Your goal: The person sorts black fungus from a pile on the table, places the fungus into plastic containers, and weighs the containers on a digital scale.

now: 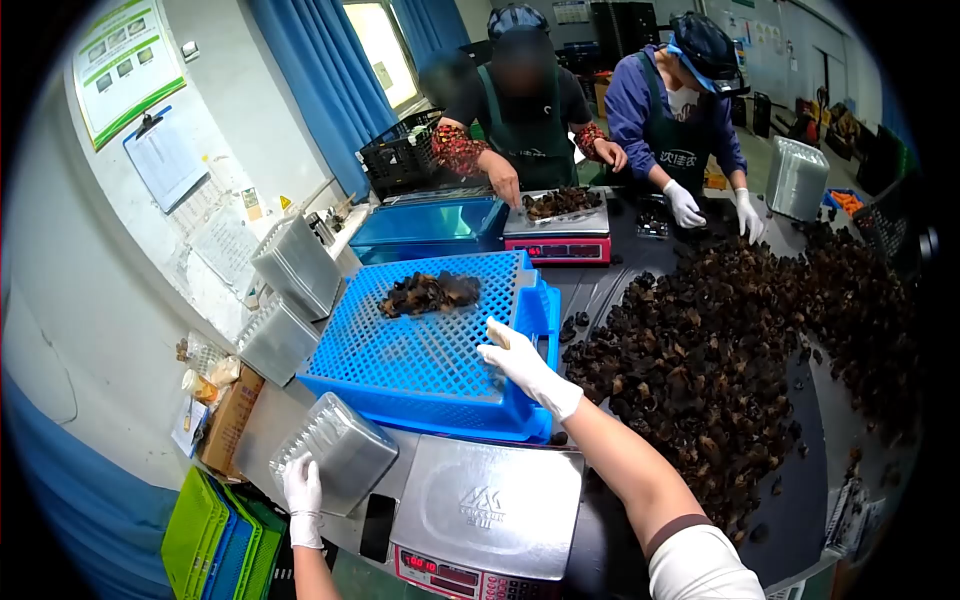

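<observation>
My left hand [303, 497], in a white glove, touches the near end of a stack of clear plastic trays [350, 450], its fingers against the tray edges. My right hand [528, 368], gloved in white, is over the right edge of an upturned blue crate [400, 350], fingers apart and nothing in them. A small pile of dark dried fungus [430, 294] lies on top of the crate. Just below the crate is a silver scale [487, 500] with a bare plate and a red display. A black phone [378, 527] lies between the tray stack and the scale.
A large heap of dark fungus [690, 370] covers the right of the table. Across it, one person [525, 110] handles a filled tray on a red scale [557, 248]; another person [680, 110] with white gloves sorts fungus. More tray stacks [297, 265] stand at left, beside a cardboard box [232, 420].
</observation>
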Tool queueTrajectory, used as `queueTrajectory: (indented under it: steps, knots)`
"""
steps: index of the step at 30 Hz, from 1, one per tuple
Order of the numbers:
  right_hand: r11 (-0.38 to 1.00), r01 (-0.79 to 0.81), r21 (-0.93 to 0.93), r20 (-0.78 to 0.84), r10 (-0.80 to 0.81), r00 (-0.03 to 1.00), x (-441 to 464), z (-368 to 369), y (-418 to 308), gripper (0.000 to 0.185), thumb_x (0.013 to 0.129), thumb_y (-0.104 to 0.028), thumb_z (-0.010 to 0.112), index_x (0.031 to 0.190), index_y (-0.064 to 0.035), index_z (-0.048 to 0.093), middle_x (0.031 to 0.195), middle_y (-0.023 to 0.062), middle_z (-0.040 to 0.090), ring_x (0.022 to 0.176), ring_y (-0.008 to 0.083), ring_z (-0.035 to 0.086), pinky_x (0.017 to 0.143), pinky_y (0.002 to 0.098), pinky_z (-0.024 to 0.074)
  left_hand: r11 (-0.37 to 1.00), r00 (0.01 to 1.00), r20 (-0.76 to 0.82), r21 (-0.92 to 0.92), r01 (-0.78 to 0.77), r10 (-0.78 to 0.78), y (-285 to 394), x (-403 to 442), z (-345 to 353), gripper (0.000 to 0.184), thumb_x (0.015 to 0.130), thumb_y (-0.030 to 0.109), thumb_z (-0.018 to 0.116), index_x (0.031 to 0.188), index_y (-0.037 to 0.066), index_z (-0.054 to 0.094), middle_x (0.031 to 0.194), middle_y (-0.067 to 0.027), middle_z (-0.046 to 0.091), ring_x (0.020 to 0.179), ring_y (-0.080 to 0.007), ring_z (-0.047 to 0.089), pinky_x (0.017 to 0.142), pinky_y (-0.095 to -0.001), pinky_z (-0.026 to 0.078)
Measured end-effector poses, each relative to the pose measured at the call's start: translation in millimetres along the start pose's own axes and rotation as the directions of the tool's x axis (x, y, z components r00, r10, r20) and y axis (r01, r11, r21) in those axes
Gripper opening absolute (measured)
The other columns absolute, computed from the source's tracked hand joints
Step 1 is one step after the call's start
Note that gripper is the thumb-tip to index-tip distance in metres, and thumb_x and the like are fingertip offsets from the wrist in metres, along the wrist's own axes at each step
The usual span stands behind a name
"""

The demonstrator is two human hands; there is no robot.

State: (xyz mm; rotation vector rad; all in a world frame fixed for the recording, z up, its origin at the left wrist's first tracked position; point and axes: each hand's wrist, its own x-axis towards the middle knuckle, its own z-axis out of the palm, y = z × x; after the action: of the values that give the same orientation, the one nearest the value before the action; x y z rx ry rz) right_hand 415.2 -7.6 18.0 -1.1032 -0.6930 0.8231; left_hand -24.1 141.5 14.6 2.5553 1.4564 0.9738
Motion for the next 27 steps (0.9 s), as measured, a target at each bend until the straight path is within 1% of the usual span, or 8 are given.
queueTrajectory:
  steps: [5, 9, 14, 16, 19, 21, 23, 27]
  knots:
    - [0.932, 0.167, -0.321, 0.187, -0.111, 0.976, -89.1, -30.2, -25.1, 0.046, 0.089, -0.011, 0.057, 0.133, -0.0008, 0.048, 0.125, 0.0165, 0.058, 0.104, 0.0193, 0.059, 0.093, 0.0318, 0.0463, 0.948, 0.983, 0.110, -0.268, 0.172, -0.148, -21.6, 2.9, 1.7, 0.011, 0.079, 0.006, 0.068, 0.087, -0.001, 0.071, 0.081, -0.0087, 0.069, 0.075, -0.0150, 0.065, 0.072, -0.0272, 0.051]
    - [0.979, -0.160, -0.128, 0.046, 0.167, 0.985, -181.2, -76.1, -42.1, 0.031, 0.093, -0.009, 0.054, 0.123, 0.0015, 0.057, 0.112, 0.0097, 0.064, 0.089, 0.0118, 0.061, 0.083, 0.0265, 0.0496, 0.966, 0.965, 0.183, -0.140, 0.215, -0.188, -32.4, 18.8, 2.7, 0.015, 0.077, 0.012, 0.071, 0.080, -0.003, 0.071, 0.067, -0.0074, 0.067, 0.061, -0.0118, 0.061, 0.061, -0.0269, 0.049]
    - [0.983, -0.182, 0.009, -0.228, 0.180, 0.957, -295.0, -134.9, -37.9, 0.028, 0.092, -0.005, 0.054, 0.118, 0.0029, 0.059, 0.101, 0.0104, 0.068, 0.086, 0.0128, 0.062, 0.081, 0.0263, 0.0503, 0.959, 0.957, 0.212, -0.163, 0.233, -0.197, -44.1, 28.0, 14.8, 0.014, 0.079, 0.010, 0.067, 0.077, -0.003, 0.068, 0.066, -0.0095, 0.064, 0.062, -0.0179, 0.061, 0.063, -0.0314, 0.048]
    - [0.986, -0.161, 0.047, -0.382, 0.167, 0.909, -337.8, -156.0, -31.6, 0.029, 0.091, -0.005, 0.053, 0.118, 0.0030, 0.060, 0.099, 0.0104, 0.068, 0.084, 0.0129, 0.062, 0.078, 0.0251, 0.0499, 0.996, 0.953, -0.292, 0.000, 0.086, -0.082, -18.1, 22.8, 20.4, 0.012, 0.085, 0.008, 0.059, 0.087, -0.002, 0.064, 0.079, -0.0124, 0.063, 0.077, -0.0266, 0.060, 0.073, -0.0353, 0.047]
    - [0.996, -0.088, -0.009, -0.608, 0.064, 0.791, -395.0, -176.9, -26.8, 0.028, 0.090, -0.004, 0.053, 0.117, 0.0031, 0.060, 0.096, 0.0092, 0.068, 0.081, 0.0120, 0.061, 0.075, 0.0250, 0.0488, 0.997, 0.926, -0.377, -0.076, -0.025, -0.006, 71.3, -1.7, 0.3, 0.012, 0.091, 0.006, 0.050, 0.099, 0.001, 0.058, 0.095, -0.0141, 0.058, 0.092, -0.0291, 0.055, 0.083, -0.0372, 0.043]
    - [0.994, -0.084, -0.064, -0.718, 0.012, 0.695, -425.9, -182.3, -24.6, 0.025, 0.091, -0.004, 0.053, 0.113, 0.0031, 0.062, 0.093, 0.0080, 0.067, 0.079, 0.0109, 0.059, 0.075, 0.0241, 0.0480, 0.978, 0.922, -0.326, 0.038, -0.206, 0.207, 114.8, -35.8, -3.2, 0.009, 0.092, 0.003, 0.048, 0.097, 0.000, 0.055, 0.092, -0.0132, 0.055, 0.089, -0.0285, 0.052, 0.083, -0.0374, 0.042]
    - [0.994, -0.093, -0.064, -0.766, 0.011, 0.643, -450.3, -188.1, -17.5, 0.024, 0.091, -0.005, 0.054, 0.113, 0.0024, 0.062, 0.093, 0.0078, 0.067, 0.079, 0.0108, 0.058, 0.074, 0.0239, 0.0478, 0.907, 0.930, -0.218, -0.242, -0.346, 0.296, 157.7, -82.8, 2.4, 0.006, 0.090, -0.001, 0.050, 0.094, 0.000, 0.054, 0.095, -0.0123, 0.051, 0.088, -0.0260, 0.050, 0.083, -0.0362, 0.041]
    - [0.937, -0.206, -0.282, -0.770, -0.093, 0.631, -473.1, -198.4, -3.0, 0.023, 0.091, -0.007, 0.058, 0.112, 0.0001, 0.063, 0.093, 0.0054, 0.067, 0.079, 0.0101, 0.059, 0.074, 0.0234, 0.0475, 0.738, 0.743, 0.098, -0.253, -0.625, 0.663, 175.3, -148.2, 12.4, 0.011, 0.084, -0.003, 0.055, 0.091, 0.005, 0.056, 0.086, -0.0123, 0.053, 0.085, -0.0305, 0.053, 0.080, -0.0402, 0.043]
